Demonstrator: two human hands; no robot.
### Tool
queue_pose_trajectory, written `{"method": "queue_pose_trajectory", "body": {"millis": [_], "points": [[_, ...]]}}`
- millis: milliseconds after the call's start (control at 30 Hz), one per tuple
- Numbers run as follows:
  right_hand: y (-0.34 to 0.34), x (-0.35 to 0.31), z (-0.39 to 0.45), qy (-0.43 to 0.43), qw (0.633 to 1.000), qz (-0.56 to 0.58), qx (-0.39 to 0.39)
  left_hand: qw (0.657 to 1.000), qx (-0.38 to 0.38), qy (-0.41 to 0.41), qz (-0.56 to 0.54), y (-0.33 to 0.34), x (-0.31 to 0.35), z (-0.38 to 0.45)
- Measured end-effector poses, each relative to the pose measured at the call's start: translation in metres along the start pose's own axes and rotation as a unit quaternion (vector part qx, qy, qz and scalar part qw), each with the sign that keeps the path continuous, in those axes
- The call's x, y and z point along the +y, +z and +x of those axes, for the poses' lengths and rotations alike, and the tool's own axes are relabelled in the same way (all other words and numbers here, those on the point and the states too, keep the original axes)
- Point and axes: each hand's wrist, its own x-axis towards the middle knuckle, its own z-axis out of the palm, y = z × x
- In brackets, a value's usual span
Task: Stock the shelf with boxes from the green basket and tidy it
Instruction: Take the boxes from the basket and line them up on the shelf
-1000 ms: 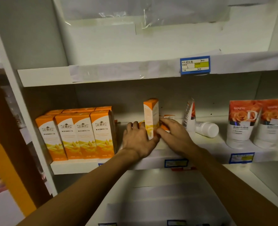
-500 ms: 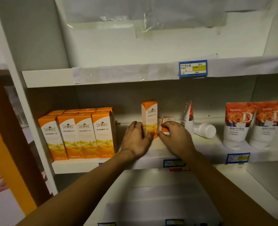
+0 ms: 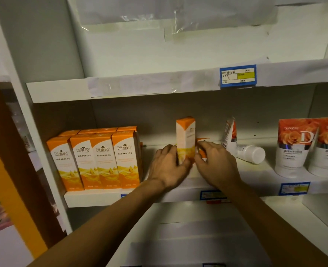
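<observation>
An upright orange-and-white box stands on the middle white shelf. My left hand grips its lower left side. My right hand presses against its lower right and covers most of a smaller orange box just behind. To the left, a block of matching orange boxes stands in neat rows at the shelf's front. The green basket is out of view.
Right of my hands stand a leaning rose-print tube, a white bottle lying on its side, and two rose-print tubes upright. A blue price tag hangs on the shelf above. A brown and yellow panel borders the left.
The upright box has been turned so its narrow side faces me. Both hands stay at its base and have shifted slightly.
</observation>
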Motion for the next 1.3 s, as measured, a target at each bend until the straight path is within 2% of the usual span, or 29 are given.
{"method": "queue_pose_trajectory", "body": {"millis": [100, 300, 467, 633, 733, 800, 1000, 1100, 1200, 1300], "points": [[-0.003, -0.002, -0.002, -0.012, 0.999, 0.043, 0.001, 0.997, -0.016, 0.047, 0.059, -0.001, 0.004, -0.003], [-0.003, 0.0, 0.0, 0.0, 0.992, 0.116, -0.041, 0.994, -0.036, 0.068, 0.078, -0.003, 0.005, -0.003], [-0.001, 0.002, 0.002, 0.031, 0.993, 0.114, -0.021, 0.995, -0.045, 0.003, 0.085, -0.002, 0.006, -0.002], [-0.002, 0.001, -0.001, 0.018, 0.997, 0.067, 0.015, 0.997, -0.019, -0.031, 0.073, -0.009, 0.008, -0.004], [-0.001, 0.001, -0.001, 0.015, 0.998, 0.047, 0.033, 0.993, -0.066, -0.072, 0.071, -0.006, 0.002, 0.0], [0.001, 0.002, -0.001, 0.025, 0.998, 0.03, 0.042, 0.992, -0.085, -0.071, 0.06, -0.003, 0.0, 0.002], [0.0, 0.001, -0.001, 0.06, 0.996, 0.017, 0.058, 0.997, -0.002, -0.072, 0.023, -0.004, 0.0, 0.001], [-0.001, 0.001, -0.002, 0.059, 0.996, 0.024, 0.058, 0.995, 0.003, -0.101, 0.016, -0.008, 0.006, 0.007], [-0.004, 0.0, -0.001, 0.065, 0.996, 0.032, 0.052, 0.989, -0.033, -0.142, 0.01, -0.009, 0.007, 0.017], [-0.007, -0.002, 0.0, 0.073, 0.996, 0.029, 0.041, 0.981, -0.076, -0.168, -0.062, -0.008, 0.006, 0.018]]}}
